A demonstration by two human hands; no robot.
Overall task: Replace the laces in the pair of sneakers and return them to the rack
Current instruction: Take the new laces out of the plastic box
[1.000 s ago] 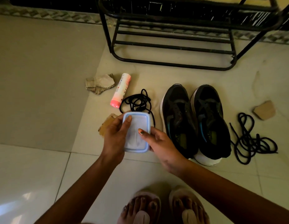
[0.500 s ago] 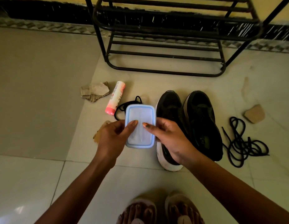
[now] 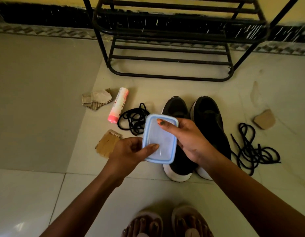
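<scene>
Both hands hold a small clear box with a blue-rimmed lid (image 3: 159, 140) above the floor. My left hand (image 3: 129, 152) grips its lower left corner, thumb on the lid. My right hand (image 3: 187, 139) grips its right side, thumb across the top of the lid. Behind the box stand two black sneakers with white soles, the left one (image 3: 176, 108) partly hidden, the right one (image 3: 210, 120) beside it. One black lace (image 3: 133, 119) lies coiled left of the shoes, another black lace (image 3: 250, 149) to their right. The black metal rack (image 3: 170, 53) stands by the wall.
A pink-capped white tube (image 3: 118, 105) lies left of the laces. Cardboard scraps lie around: one crumpled scrap (image 3: 96, 99) at the left, one flat scrap (image 3: 107, 145) under my left hand, one small scrap (image 3: 264, 119) at the right. My sandalled feet (image 3: 167, 223) are at the bottom edge.
The box has been lifted from the floor and shifted right, in front of the left sneaker. My right thumb has moved up across the lid's top; the view has tilted upward.
</scene>
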